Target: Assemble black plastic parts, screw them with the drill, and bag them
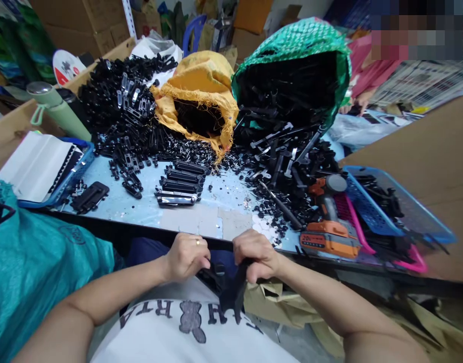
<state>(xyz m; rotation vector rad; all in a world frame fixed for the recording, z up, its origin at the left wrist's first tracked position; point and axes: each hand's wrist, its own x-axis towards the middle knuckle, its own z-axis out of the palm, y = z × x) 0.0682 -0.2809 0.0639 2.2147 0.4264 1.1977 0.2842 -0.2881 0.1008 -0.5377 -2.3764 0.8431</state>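
Close to my body, just off the table's front edge, both hands grip a black part (231,292); its exact kind is hard to make out. My left hand (188,256) is closed on its left end, with a ring on one finger. Fingers and thumb of my right hand (257,254) are closed around its right end. Beyond the hands, several long black plastic pieces (179,186) lie side by side in a row on the blue table (140,209). Another black piece (90,197) rests further left, beside small metal parts.
An orange cordless drill (330,237) lies right, beside a blue basket (424,222) and a pink basket (416,262). Heaps of black parts (114,96), a yellow sack (205,70) and a green sack (292,40) stand behind. A flask (59,111) is left. A co-worker (363,75) is back right.
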